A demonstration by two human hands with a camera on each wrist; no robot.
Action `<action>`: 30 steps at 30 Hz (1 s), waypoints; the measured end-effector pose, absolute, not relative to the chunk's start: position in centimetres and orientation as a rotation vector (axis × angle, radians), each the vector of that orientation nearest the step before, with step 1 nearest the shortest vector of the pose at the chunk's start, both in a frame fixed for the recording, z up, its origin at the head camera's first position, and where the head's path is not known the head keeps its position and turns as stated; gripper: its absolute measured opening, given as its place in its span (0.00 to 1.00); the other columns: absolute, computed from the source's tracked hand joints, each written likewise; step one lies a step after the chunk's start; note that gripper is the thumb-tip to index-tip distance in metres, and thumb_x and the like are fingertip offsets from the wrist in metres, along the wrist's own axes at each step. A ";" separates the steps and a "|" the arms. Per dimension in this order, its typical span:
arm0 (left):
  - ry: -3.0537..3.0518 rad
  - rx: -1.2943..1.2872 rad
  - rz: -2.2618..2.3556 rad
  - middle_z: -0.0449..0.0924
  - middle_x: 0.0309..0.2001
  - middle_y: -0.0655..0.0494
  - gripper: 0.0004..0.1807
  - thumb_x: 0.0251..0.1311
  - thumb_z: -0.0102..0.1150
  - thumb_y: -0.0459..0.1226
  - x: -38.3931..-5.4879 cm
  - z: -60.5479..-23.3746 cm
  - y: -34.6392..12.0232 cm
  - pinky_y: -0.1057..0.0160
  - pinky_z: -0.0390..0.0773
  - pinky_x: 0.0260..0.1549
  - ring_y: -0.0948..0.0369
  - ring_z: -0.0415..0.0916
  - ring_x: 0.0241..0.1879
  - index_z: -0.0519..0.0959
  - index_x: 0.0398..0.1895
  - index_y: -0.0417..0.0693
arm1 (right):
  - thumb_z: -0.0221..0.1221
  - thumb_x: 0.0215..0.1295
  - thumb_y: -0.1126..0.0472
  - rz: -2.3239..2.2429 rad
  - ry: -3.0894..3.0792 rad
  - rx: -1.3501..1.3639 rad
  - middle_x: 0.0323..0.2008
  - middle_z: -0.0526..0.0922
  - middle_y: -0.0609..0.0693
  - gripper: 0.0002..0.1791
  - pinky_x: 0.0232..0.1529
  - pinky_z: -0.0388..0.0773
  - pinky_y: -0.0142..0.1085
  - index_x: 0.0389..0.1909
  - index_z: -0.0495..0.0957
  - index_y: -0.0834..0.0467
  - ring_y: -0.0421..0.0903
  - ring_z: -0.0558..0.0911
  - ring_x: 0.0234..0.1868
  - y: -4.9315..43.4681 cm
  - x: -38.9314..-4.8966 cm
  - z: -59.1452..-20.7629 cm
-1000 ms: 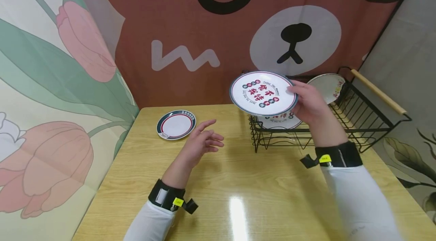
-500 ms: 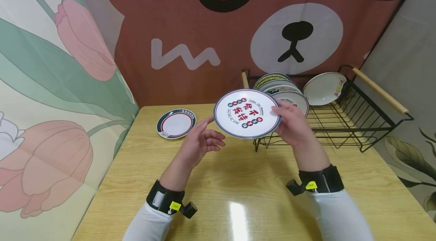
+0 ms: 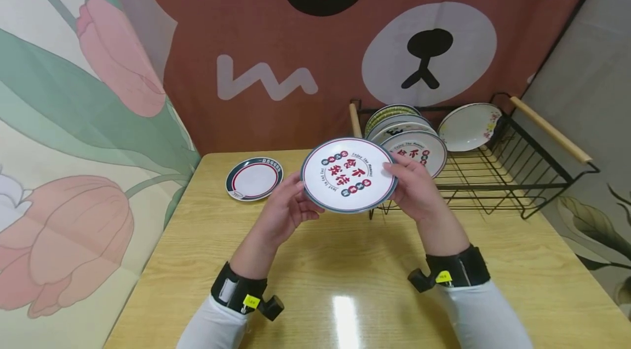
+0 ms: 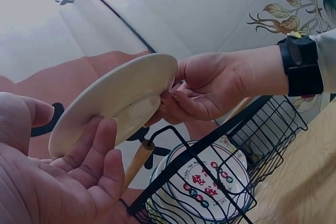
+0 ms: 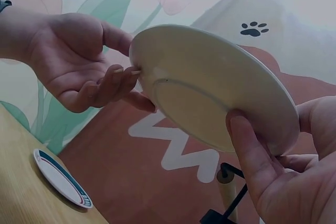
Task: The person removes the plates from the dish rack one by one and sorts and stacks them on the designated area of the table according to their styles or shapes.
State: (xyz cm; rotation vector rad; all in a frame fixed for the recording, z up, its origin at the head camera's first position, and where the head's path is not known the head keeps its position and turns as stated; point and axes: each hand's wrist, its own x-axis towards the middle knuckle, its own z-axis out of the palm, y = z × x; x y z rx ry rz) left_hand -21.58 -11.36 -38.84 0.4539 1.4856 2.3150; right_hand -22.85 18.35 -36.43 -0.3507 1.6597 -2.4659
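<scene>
A white plate [image 3: 347,176] with a blue rim, red inner line and red characters is held tilted above the table, printed face up. My right hand [image 3: 416,187] grips its right rim, thumb on top and fingers beneath, as the plate's plain underside [image 5: 205,87] shows in the right wrist view. At the left rim is my left hand [image 3: 288,206], its thumb on the upper side. In the left wrist view, the left fingers [image 4: 102,145] bend against the underside.
A second plate [image 3: 254,179] lies flat on the wooden table [image 3: 315,283], at left. Behind my right hand stands a black wire rack [image 3: 493,187] with wooden handles, holding several upright plates [image 3: 411,149] at its left and a flowered dish [image 3: 468,127] at the back.
My right hand has brought the plate from over the rack leftward and nearer to me. The left hand, free before, has come to hold the plate's left rim.
</scene>
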 end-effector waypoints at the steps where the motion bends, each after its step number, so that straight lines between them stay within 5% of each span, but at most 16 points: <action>1: 1.489 0.450 2.314 0.90 0.36 0.57 0.24 0.80 0.39 0.41 -21.6 -38.8 -11.4 0.62 0.86 0.37 0.61 0.87 0.33 0.64 0.73 0.45 | 0.53 0.79 0.61 -2.461 1.667 -0.347 0.43 0.90 0.48 0.33 0.34 0.85 0.29 0.77 0.54 0.71 0.39 0.89 0.33 18.3 -22.8 -36.4; 17: 1.368 0.538 2.318 0.90 0.48 0.57 0.29 0.81 0.36 0.38 -20.9 -38.3 -11.8 0.61 0.87 0.38 0.61 0.90 0.38 0.53 0.82 0.48 | 0.52 0.80 0.60 -2.432 1.655 -0.426 0.46 0.90 0.49 0.32 0.38 0.87 0.32 0.77 0.56 0.71 0.40 0.90 0.39 17.3 -22.6 -36.9; 30: 1.291 0.532 2.333 0.89 0.50 0.55 0.32 0.77 0.36 0.34 -20.6 -37.8 -12.0 0.61 0.86 0.39 0.60 0.90 0.39 0.50 0.82 0.54 | 0.47 0.82 0.52 -2.425 1.623 -0.529 0.44 0.91 0.46 0.35 0.32 0.84 0.28 0.79 0.53 0.68 0.37 0.89 0.33 17.2 -22.5 -37.1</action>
